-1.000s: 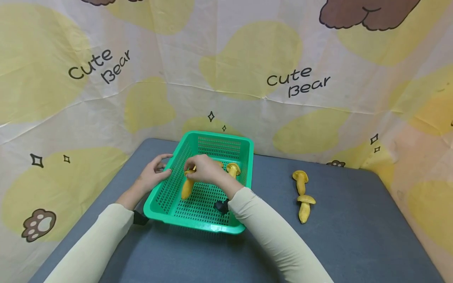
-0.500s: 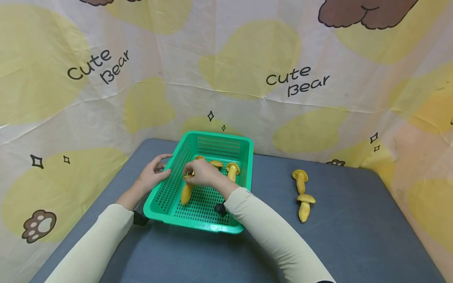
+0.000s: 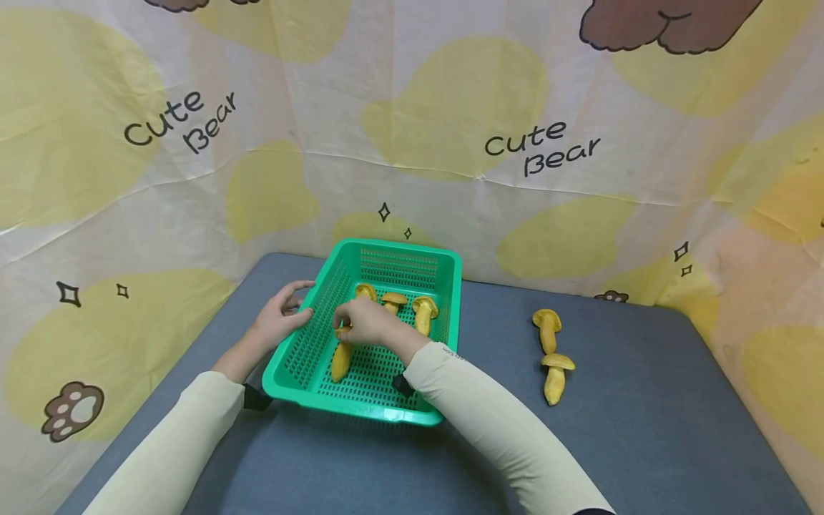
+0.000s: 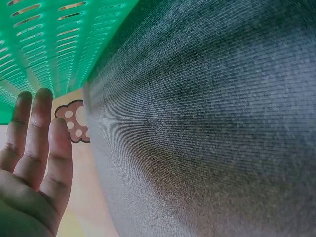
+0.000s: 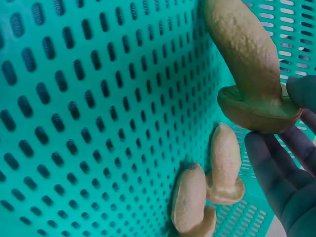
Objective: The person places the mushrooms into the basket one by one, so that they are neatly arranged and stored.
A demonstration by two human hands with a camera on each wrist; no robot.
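In the green basket (image 3: 360,410), the fingers (image 5: 268,170) of the right hand (image 3: 370,322) clamp a mushroom (image 3: 341,363) by its cap, the stem pointing from them towards the person. Rightward, two mushrooms (image 3: 547,336) lie on the worktop (image 3: 650,422). The left hand (image 3: 275,320), fingers (image 4: 39,131) straight and apart, is at the basket's left side. Farthest, three more mushrooms (image 3: 393,299) lie inside.

1. In the head view, part of the held mushroom (image 3: 341,363) is covered by the right hand (image 3: 368,320).
2. The stem end of the rightmost mushroom (image 3: 424,311) in the basket (image 3: 354,408) is hidden too.
3. Tiny print (image 3: 453,352) on the right sleeve (image 3: 489,400) cannot be read.
4. The left hand (image 4: 30,185) is cut off in the left wrist view.
5. In the right wrist view, the lowest mushroom (image 5: 190,200) is cut off below.
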